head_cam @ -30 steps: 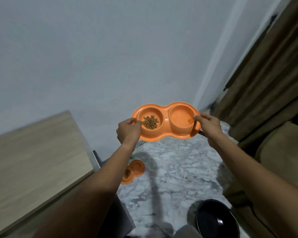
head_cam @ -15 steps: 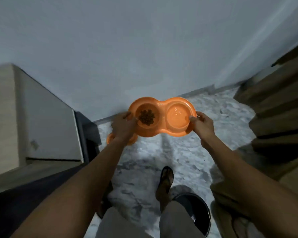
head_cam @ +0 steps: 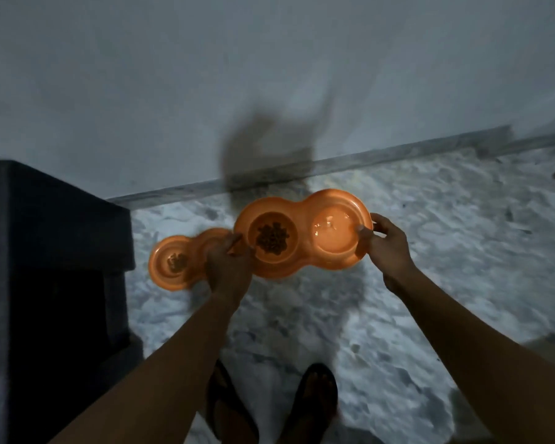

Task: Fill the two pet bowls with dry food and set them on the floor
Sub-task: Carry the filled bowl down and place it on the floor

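Note:
I hold an orange double pet bowl (head_cam: pixel 305 261) above the marble floor, level, with both hands. My left hand (head_cam: pixel 228 267) grips its left end and my right hand (head_cam: pixel 386 243) grips its right end. Brown dry food (head_cam: pixel 271 238) lies in the left cup; the right cup (head_cam: pixel 334 229) looks empty. A second orange double bowl (head_cam: pixel 169 274) rests on the floor to the left, partly behind my left hand, with a little dry food (head_cam: pixel 177 261) in its left cup.
A dark cabinet (head_cam: pixel 55 267) stands at the left, close to the floor bowl. The white wall and its skirting (head_cam: pixel 382 157) run just behind. My two feet in sandals (head_cam: pixel 314 398) stand on the marble floor (head_cam: pixel 462 251) below the held bowl.
My view has tipped down toward the floor and the held bowl has come lower, nearer the floor and the wall. Both hands keep the same grip. The floor bowl now shows beside my left hand.

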`<action>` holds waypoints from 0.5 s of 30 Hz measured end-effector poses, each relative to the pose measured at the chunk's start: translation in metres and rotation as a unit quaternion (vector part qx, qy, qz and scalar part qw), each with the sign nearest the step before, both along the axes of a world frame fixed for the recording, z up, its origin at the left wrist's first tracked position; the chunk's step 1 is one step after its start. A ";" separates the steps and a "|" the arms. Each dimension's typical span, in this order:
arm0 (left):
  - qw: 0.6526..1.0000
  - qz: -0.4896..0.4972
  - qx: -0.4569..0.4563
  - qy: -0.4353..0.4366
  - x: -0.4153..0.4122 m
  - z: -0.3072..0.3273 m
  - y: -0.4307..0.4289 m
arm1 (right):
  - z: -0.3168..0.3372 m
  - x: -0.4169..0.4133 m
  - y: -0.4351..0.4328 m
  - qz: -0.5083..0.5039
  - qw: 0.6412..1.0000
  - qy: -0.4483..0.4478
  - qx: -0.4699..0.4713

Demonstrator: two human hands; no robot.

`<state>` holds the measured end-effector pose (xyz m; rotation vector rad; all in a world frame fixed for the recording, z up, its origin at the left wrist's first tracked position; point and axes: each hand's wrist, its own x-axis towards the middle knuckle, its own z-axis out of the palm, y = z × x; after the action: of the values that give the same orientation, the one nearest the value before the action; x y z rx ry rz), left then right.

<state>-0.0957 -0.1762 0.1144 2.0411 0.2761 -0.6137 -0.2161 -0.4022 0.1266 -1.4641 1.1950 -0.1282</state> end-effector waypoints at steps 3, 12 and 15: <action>1.000 0.013 0.020 0.018 0.012 -0.099 -0.013 | -0.103 0.013 -0.013 -0.010 1.000 0.006 -0.004; 0.997 0.049 0.031 0.045 0.021 -0.257 -0.038 | -0.275 0.025 -0.031 -0.016 0.999 0.030 0.013; 0.997 0.056 0.036 0.037 0.023 -0.268 -0.037 | -0.289 0.029 -0.026 -0.010 1.000 0.025 0.001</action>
<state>-0.0723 -0.2136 -0.1535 2.0578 0.4601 -0.6182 -0.1875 -0.4287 -0.1619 -1.4606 1.2502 -0.1039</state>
